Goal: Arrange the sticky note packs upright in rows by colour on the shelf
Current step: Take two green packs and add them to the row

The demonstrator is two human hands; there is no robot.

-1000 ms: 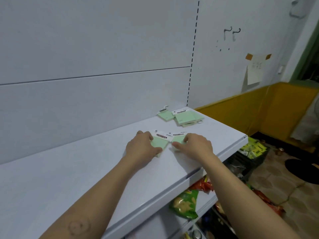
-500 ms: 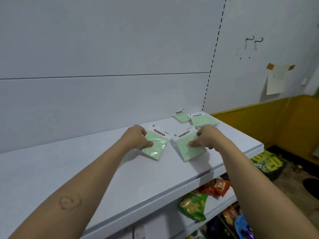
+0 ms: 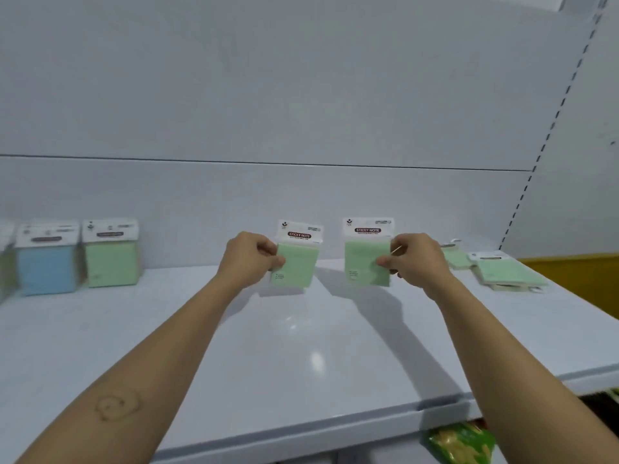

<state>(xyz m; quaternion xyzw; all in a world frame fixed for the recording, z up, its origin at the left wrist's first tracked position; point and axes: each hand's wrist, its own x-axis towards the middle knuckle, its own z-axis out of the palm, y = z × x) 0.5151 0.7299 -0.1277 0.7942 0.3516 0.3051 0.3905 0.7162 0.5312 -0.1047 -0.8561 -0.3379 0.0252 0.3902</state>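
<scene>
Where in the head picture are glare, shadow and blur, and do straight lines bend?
Head view: a small glare spot on the shelf; soft shadows fall rightward on it; left pack and right pack are sharp, "STICKY NOTE" readable; the blue pack at the left edge is blurred, label unreadable; the slotted upright bows, a wide-angle effect.

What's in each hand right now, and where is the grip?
The left hand pinches a green pack by its left edge. The right hand pinches a second green pack by its right edge.
</scene>
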